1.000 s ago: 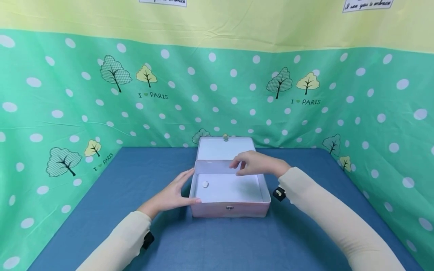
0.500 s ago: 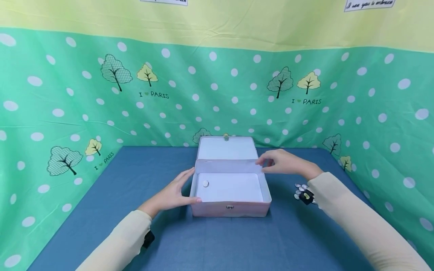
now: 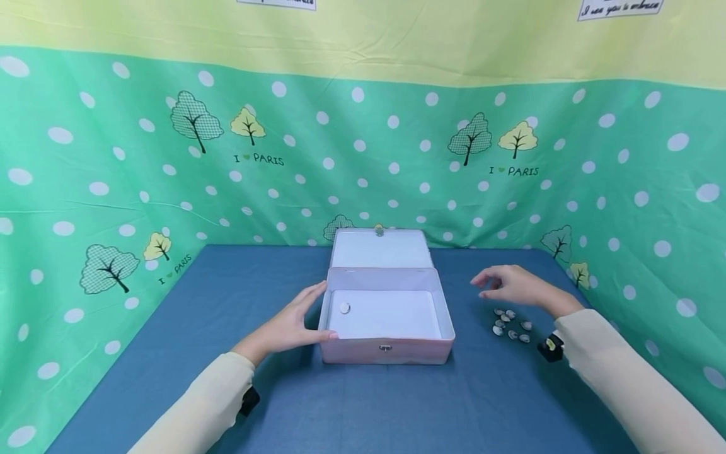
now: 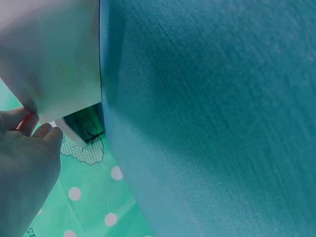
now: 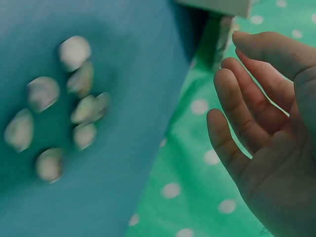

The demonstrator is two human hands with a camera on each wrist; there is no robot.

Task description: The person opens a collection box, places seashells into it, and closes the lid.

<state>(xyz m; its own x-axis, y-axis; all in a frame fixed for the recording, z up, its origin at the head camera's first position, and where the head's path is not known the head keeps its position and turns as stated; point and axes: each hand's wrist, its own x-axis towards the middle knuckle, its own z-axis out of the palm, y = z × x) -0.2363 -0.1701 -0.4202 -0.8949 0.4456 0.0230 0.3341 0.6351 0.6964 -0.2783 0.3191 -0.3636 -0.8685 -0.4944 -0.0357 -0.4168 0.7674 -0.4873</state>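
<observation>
A pinkish metal box [image 3: 388,352] stands with its lid [image 3: 381,249] folded back, white inside. One small whitish shell [image 3: 345,308] lies in it at the left. My left hand [image 3: 286,325] rests against the box's left side, thumb on the front rim and fingers along the side wall; the left wrist view shows the fingertips [image 4: 30,118] touching the box's edge. To the right of the box, my right hand [image 3: 516,285] hovers above the table with nothing in it, fingers relaxed [image 5: 228,89]. Several shells [image 3: 505,318] lie loosely grouped just below it.
The blue cloth-covered table [image 3: 363,410] reaches back to a green dotted curtain [image 3: 363,164] that hangs behind and at both sides. A black wrist camera [image 3: 551,347] hangs under the right sleeve, near the shells.
My right hand has moved from above the box to the right, over the table, uncovering the group of shells. My left hand stays at the box.
</observation>
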